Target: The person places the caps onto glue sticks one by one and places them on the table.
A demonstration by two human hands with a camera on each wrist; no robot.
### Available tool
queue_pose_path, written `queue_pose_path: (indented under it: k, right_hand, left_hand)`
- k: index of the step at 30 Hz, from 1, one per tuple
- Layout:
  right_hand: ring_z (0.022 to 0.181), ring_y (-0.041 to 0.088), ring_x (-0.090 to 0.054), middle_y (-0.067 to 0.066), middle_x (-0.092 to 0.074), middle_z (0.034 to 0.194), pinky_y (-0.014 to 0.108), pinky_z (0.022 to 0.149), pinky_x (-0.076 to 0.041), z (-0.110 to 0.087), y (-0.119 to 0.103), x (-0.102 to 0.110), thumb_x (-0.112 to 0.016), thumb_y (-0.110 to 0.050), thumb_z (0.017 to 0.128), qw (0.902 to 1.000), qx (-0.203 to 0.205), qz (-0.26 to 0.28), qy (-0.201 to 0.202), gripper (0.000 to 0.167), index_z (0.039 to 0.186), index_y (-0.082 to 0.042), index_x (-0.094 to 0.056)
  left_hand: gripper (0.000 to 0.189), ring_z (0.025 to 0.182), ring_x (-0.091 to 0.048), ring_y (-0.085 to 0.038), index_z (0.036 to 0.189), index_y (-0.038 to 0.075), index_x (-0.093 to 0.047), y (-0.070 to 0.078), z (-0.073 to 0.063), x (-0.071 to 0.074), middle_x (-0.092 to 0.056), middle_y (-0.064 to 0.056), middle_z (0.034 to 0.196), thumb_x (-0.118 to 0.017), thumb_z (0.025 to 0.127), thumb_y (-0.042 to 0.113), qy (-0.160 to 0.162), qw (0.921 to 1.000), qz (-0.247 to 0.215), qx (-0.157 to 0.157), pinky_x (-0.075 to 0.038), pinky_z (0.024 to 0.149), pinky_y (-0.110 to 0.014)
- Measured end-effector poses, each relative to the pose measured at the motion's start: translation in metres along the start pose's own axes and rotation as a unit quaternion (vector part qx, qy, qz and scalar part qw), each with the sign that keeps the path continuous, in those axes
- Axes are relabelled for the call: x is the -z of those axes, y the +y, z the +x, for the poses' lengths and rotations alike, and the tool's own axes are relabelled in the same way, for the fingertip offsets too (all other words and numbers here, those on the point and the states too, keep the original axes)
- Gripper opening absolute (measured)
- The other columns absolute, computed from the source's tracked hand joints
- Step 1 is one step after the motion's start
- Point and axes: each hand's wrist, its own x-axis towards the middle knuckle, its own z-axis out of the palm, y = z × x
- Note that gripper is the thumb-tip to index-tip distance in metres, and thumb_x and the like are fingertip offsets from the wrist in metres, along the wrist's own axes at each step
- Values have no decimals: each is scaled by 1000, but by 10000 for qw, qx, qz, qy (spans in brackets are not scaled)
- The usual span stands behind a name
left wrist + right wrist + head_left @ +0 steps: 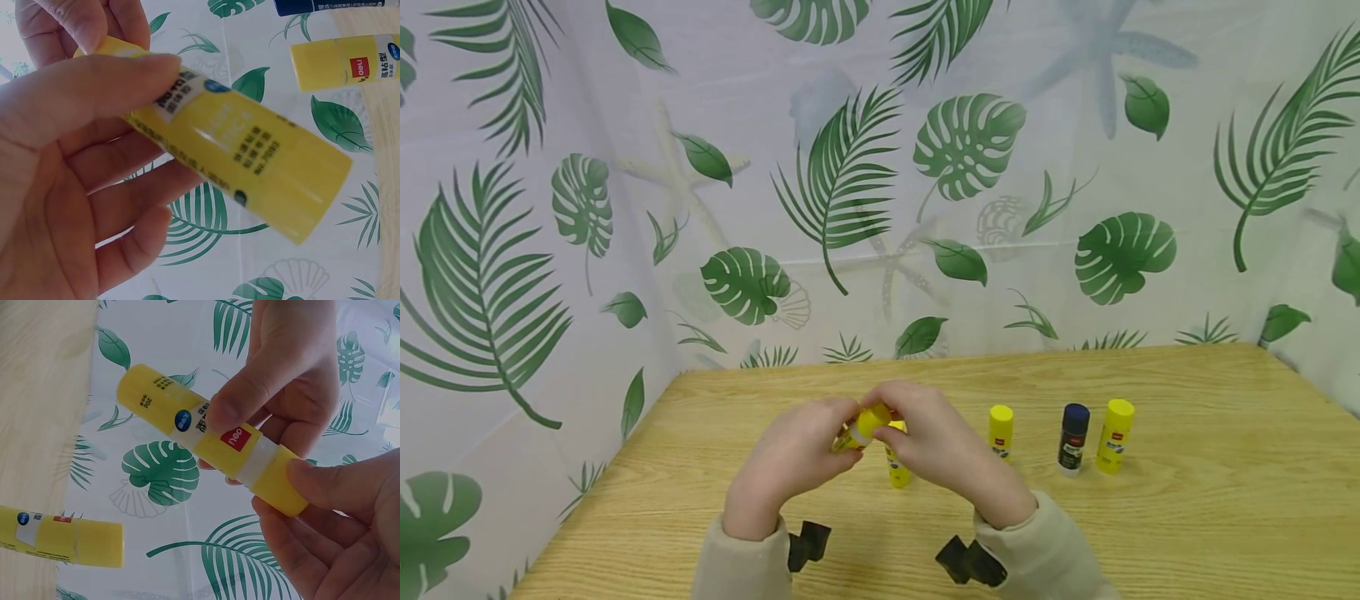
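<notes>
Both hands meet at a yellow glue stick, tilted in the air above the table. My left hand grips its body between thumb and fingers. My right hand pinches the yellow cap at the other end. A pale band shows between cap and body in the right wrist view. Just behind the hands, another yellow glue stick stands upright, partly covered by the right hand.
On the wooden table, farther right, stand a yellow glue stick, a black glue stick with a dark blue cap and a larger yellow glue stick. A leaf-printed sheet hangs behind and at the sides.
</notes>
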Motion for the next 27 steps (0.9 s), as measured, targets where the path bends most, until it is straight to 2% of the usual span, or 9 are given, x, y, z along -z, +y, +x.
queue_pose_path:
  k: [11,22,27]
  right_hand:
    - [82,13,-54,3,-60,96,24,69,-46,0,0,-2,-66,9,72,9999,76,-102,-16,26,94,-5,-62]
    - [81,12,-55,3,-60,95,24,68,-47,0,0,-2,-67,7,73,10000,42,-60,-9,27,97,-4,-62]
    - [80,11,-55,3,-61,95,25,69,-47,0,0,-3,-67,6,73,10000,11,-52,61,27,97,-4,-62]
  left_hand:
    - [20,62,-49,-7,88,11,-57,0,0,0,-55,7,76,-70,73,12,14,9999,-89,110,-43,57,-22]
    - [20,60,-48,-6,86,11,-58,2,0,2,-55,7,75,-71,71,13,126,9998,77,132,-42,55,-22]
    - [22,60,-49,-6,88,10,-59,2,-1,3,-57,6,76,-72,71,15,274,9992,281,84,-43,55,-22]
